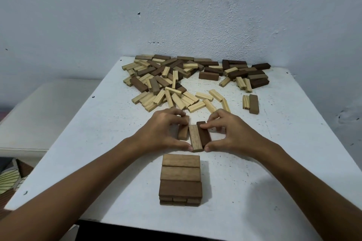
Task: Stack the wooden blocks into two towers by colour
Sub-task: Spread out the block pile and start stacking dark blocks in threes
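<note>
Task early. One dark tower [180,180] begun near the counter's front edge: a top layer of three brown blocks, ends of a lower layer showing beneath. No pale tower visible yet. Left hand [162,133] and right hand [231,133], each grip clamped, press three brown blocks [195,137] side by side mid-counter, likely the next layer. Large mixed heap [176,80] of pale and dark blocks lies unsorted toward the far edge. White speckled counter [274,162] against a white rough wall [78,15].
</note>
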Motion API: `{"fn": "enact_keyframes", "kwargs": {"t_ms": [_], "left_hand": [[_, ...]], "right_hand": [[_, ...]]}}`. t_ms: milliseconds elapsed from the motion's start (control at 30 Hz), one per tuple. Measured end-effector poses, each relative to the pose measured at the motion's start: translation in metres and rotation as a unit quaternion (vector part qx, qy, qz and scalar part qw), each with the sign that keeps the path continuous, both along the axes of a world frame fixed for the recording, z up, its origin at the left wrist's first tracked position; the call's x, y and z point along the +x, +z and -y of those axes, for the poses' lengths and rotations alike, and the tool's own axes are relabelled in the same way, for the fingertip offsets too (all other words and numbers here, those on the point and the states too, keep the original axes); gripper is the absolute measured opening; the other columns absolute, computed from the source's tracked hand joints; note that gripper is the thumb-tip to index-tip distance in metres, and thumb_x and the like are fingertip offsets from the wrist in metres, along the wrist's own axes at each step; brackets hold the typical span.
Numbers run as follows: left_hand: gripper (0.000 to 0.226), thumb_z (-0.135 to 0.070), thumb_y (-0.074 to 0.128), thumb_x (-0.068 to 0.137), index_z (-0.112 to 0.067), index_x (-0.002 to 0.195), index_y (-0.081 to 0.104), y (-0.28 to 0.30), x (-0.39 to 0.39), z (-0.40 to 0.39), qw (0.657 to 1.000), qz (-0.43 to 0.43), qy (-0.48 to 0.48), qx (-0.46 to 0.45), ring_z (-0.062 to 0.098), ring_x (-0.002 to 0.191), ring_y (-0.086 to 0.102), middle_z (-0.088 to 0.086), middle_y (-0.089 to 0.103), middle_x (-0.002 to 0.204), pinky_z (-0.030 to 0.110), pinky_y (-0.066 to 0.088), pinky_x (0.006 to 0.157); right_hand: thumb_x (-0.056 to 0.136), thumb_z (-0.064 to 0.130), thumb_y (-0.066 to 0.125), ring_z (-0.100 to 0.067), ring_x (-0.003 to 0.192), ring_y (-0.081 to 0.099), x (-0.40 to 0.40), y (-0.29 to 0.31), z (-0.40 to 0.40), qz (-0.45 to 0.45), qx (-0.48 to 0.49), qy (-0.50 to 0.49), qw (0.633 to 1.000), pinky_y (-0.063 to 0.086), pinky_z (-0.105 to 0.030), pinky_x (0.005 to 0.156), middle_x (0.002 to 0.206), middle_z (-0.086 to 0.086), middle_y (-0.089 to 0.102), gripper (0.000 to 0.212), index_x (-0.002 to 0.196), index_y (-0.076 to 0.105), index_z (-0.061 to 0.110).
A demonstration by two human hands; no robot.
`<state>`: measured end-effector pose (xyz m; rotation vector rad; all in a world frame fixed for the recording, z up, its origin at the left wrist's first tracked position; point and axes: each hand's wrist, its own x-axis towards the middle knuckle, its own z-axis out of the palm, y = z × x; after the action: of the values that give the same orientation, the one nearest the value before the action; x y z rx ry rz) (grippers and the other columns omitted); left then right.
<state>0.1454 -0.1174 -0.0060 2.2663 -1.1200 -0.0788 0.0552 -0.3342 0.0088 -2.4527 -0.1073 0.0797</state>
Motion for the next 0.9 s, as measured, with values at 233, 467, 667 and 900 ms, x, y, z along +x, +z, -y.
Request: {"fn": "enact_keyframes", "kwargs": {"t_ms": [233, 467, 667, 900], "left_hand": [[0.068, -0.063, 0.072, 0.06, -0.02, 0.112, 0.073, -0.001, 0.001, 0.0, 1.0, -0.011, 0.017, -0.012, 0.007, 0.113, 0.052, -0.006, 0.062, 0.12, 0.025, 0.042, 0.088], [0.062, -0.05, 0.082, 0.063, -0.02, 0.116, 0.071, 0.002, 0.001, -0.002, 1.0, -0.014, 0.006, 0.003, 0.008, 0.113, 0.048, -0.005, 0.059, 0.121, 0.026, 0.042, 0.087], [0.075, -0.067, 0.069, 0.058, -0.024, 0.119, 0.067, 0.002, -0.001, -0.003, 1.0, -0.022, 0.006, 0.005, 0.007, 0.116, 0.045, -0.008, 0.058, 0.123, 0.026, 0.041, 0.09], [0.08, -0.049, 0.086, 0.061, -0.03, 0.129, 0.049, -0.006, 0.0, 0.0, 0.997, -0.066, 0.016, -0.022, 0.001, 0.108, 0.047, -0.006, 0.054, 0.123, 0.008, 0.037, 0.075]], "right_hand": [[0.063, 0.048, 0.085, -0.004, 0.132, 0.033, -0.001, -0.009, -0.002, 0.03, 0.004, -0.014, 0.999, 0.041, -0.043, 0.106, 0.141, 0.014, 0.048, 0.065, 0.123, 0.062, 0.032], [0.067, 0.053, 0.081, -0.002, 0.119, 0.042, 0.003, -0.021, -0.008, 0.095, -0.022, -0.039, 0.994, 0.04, -0.024, 0.092, 0.13, 0.01, 0.056, 0.062, 0.121, 0.063, 0.028], [0.068, 0.051, 0.082, -0.001, 0.124, 0.036, 0.002, -0.016, -0.007, 0.064, -0.005, -0.022, 0.998, 0.04, -0.031, 0.101, 0.14, 0.01, 0.049, 0.072, 0.131, 0.055, 0.03], [0.068, 0.037, 0.085, -0.009, 0.125, 0.044, 0.003, -0.012, -0.003, 0.023, 0.028, -0.021, 0.999, 0.044, -0.034, 0.102, 0.141, 0.004, 0.045, 0.086, 0.142, 0.04, 0.035]]}}
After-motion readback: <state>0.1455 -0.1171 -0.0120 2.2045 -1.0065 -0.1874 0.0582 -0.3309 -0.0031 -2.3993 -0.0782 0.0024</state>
